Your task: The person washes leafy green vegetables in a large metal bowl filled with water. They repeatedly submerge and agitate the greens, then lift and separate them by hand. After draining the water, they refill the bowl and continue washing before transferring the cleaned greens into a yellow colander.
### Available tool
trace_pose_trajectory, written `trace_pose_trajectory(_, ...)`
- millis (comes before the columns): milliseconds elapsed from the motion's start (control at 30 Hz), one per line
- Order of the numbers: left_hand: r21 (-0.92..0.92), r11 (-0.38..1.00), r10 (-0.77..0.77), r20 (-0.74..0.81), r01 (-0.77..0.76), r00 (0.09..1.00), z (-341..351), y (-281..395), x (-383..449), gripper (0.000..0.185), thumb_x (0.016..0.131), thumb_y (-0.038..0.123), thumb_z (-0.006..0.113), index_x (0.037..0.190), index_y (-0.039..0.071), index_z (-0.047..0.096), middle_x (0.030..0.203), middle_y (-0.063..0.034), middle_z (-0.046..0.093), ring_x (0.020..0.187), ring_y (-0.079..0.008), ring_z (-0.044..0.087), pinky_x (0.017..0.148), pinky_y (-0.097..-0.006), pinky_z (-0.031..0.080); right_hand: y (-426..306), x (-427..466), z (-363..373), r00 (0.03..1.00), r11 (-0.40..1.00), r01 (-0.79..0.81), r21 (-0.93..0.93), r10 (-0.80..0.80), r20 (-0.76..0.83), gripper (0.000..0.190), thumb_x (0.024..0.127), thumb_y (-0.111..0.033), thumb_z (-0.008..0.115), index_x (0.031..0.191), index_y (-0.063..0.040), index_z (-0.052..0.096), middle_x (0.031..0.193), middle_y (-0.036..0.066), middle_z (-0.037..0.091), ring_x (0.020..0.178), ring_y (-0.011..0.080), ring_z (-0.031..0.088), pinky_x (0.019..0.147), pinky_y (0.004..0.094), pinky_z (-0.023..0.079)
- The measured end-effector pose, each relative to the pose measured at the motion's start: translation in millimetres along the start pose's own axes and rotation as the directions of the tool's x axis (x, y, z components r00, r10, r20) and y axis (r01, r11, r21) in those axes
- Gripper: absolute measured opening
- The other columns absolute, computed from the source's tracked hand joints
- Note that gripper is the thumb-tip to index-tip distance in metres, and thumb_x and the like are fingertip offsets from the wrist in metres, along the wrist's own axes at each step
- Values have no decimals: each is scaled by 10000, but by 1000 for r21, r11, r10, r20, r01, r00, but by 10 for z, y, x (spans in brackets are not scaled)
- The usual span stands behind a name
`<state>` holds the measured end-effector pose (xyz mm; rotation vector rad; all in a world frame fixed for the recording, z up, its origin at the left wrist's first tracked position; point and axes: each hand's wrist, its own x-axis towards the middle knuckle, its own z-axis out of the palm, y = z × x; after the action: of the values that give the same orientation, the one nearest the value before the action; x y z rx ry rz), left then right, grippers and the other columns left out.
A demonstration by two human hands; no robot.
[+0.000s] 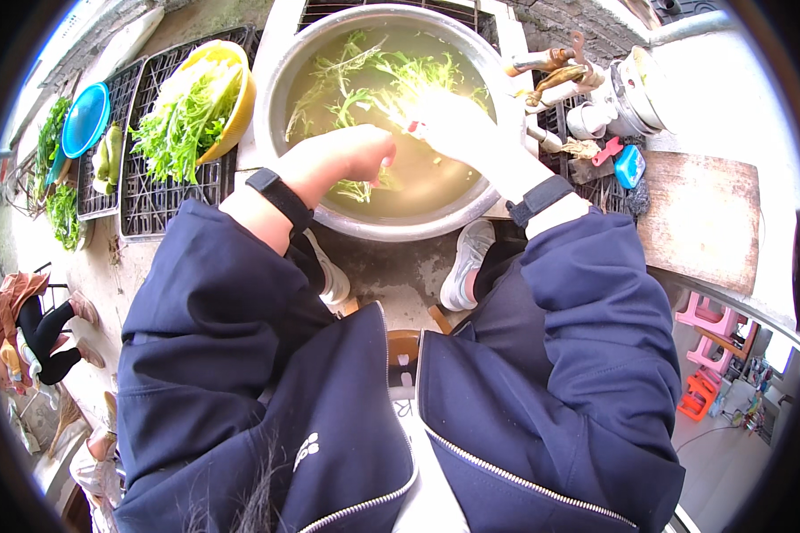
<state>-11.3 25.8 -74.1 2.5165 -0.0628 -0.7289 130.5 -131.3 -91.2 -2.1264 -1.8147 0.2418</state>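
Observation:
A large metal basin (410, 230) of cloudy water stands before me, with leafy greens (350, 100) floating in it. Above the water, my left hand (367, 153) bends downward with its fingers partly curled; whether it holds anything is unclear. My right hand (443, 123) is washed out by glare and seems closed around the stems of a bunch of frilly greens (433, 72) at the water's surface. To the left, a yellow plastic basket (240, 123) is heaped with pale green frilly leaves (193, 106).
Black plastic crates (173, 206) lie at the left, with a blue colander (85, 120) and green gourds (108, 160) on one. Brass taps (553, 76), white pots (630, 100) and a wooden board (700, 220) are at the right. Another person (40, 326) is at the far left.

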Motion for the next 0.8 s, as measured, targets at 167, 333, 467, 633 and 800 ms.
trace_pose_trajectory(167, 34, 999, -10, 68, 8, 998, -27, 44, -26, 493, 668, 132, 812, 1129, 51, 659, 1023, -177, 680, 1018, -339, 631, 871, -400, 497, -52, 80, 240, 999, 1000, 28, -4, -28, -28, 155, 845, -136, 568, 954, -103, 674, 862, 105, 643, 829, 271, 636, 735, 373, 520)
trace_pose_trajectory(333, 78, 996, -58, 209, 43, 976, -49, 70, -57, 567, 672, 169, 818, 1196, 59, 631, 1065, -182, 673, 1043, -335, 625, 886, -399, 493, -85, 138, 298, 993, 977, 24, -212, -48, -111, 144, 832, -193, 605, 936, -123, 674, 845, 92, 649, 810, 282, 639, 687, 395, 514)
trace_pose_trajectory(467, 62, 992, -126, 261, 114, 957, -36, 4, -99, 621, 688, 214, 814, 1255, 80, 597, 1120, -168, 661, 1071, -331, 616, 906, -391, 486, -182, 219, 32, 988, 990, -129, -49, 133, 84, 133, 808, -185, 628, 919, -134, 680, 836, 94, 649, 799, 272, 638, 681, 393, 507)
trace_pose_trajectory(633, 30, 995, -98, 168, 94, 981, -37, -41, -237, 507, 666, 245, 807, 1133, 122, 653, 1059, -114, 678, 1013, -339, 626, 824, -398, 503, -403, 183, -471, 937, 962, -243, -125, 266, 228, 152, 813, -172, 627, 946, -112, 671, 844, 89, 648, 803, 244, 637, 680, 382, 513)
trace_pose_trajectory(800, 51, 997, -70, 163, 62, 984, -26, -87, -345, 424, 654, 235, 791, 1045, 107, 688, 956, -139, 682, 930, -354, 639, 770, -389, 508, -457, 58, -390, 977, 904, -213, -371, 196, -84, 175, 837, -191, 611, 964, -83, 664, 861, 75, 643, 803, 247, 631, 716, 374, 522)
